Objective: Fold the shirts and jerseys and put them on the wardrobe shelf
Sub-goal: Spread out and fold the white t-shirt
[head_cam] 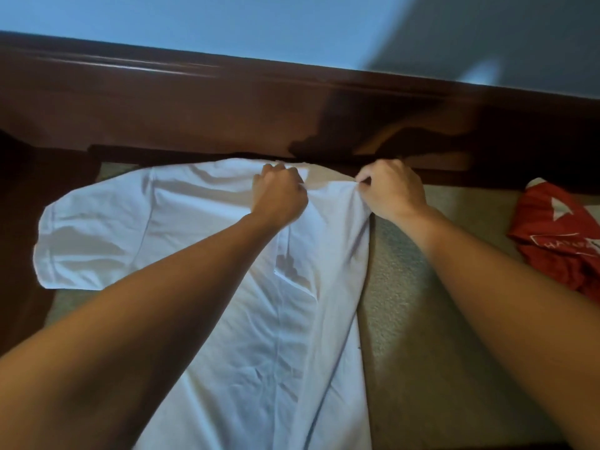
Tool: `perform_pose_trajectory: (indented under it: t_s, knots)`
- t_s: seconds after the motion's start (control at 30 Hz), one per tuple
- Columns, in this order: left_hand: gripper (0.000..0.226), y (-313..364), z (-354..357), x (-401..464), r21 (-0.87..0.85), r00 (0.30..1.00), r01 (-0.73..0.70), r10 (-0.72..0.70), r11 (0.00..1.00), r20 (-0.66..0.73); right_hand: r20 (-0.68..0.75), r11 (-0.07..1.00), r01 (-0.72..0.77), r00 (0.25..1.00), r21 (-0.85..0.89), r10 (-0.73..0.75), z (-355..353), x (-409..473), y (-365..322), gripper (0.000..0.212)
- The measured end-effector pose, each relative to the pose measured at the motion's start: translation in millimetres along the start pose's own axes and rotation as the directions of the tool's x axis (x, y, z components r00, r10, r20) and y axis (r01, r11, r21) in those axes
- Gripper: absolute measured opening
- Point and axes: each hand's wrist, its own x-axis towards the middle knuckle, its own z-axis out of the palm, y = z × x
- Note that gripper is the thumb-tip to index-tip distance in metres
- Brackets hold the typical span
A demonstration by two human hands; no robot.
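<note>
Though blurred, shirt (pixel 207 241) in fingers (pixel 365 181).

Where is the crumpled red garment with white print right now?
In the head view, the crumpled red garment with white print lies at the far right on the beige carpet, beside the dark wooden frame, right of the right hand.

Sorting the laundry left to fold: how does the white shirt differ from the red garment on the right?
The white shirt lies spread out flat with a sleeve extended to the left; the red garment sits crumpled in a heap. The left hand and right hand grip the white shirt's top edge; nothing touches the red one. The red one shows white print; the white looks plain. Both rest on the beige surface.
</note>
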Motion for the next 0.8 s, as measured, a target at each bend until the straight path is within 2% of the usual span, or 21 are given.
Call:
perform_pose_trajectory:
  t_s: [0.13,0.2,0.27,0.4,0.47,0.53,0.67,0.8]
  knots:
    - [0.030,-29,-16,0,-0.183,0.975,0.221,-0.217,0.958,0.041,0.029,0.977,0.207,0.978,0.053,-0.209,4,14,-37,0.024]
    - [0.030,-40,-18,-3,-0.202,0.958,0.288,-0.280,0.936,0.068,0.073,0.969,0.237,0.967,0.076,-0.243,14,15,-48,0.023]
    - [0.029,-46,-19,-7,-0.205,0.944,0.330,-0.321,0.922,0.076,0.098,0.970,0.223,0.968,0.093,-0.232,22,15,-49,0.033]
    - [0.036,-55,-19,-13,-0.224,0.939,0.341,-0.342,0.913,0.034,-0.003,0.993,0.096,0.995,0.062,-0.096,36,11,-26,0.030]
    - [0.037,-59,-20,-14,-0.239,0.934,0.350,-0.357,0.906,0.014,0.017,0.998,0.040,0.999,0.046,-0.041,41,8,-15,0.028]
    - [0.039,-61,-20,-15,-0.254,0.934,0.347,-0.358,0.903,0.001,0.051,0.998,0.028,0.998,0.058,-0.031,46,6,-8,0.032]
    - [0.037,-67,-18,-17,-0.248,0.938,0.317,-0.342,0.915,-0.061,0.024,0.999,0.005,1.000,0.048,-0.006,50,8,-9,0.039]
    - [0.027,-74,-19,-17,-0.187,0.943,0.296,-0.317,0.937,-0.098,-0.011,0.999,0.027,1.000,0.028,-0.027,54,15,-16,0.022]
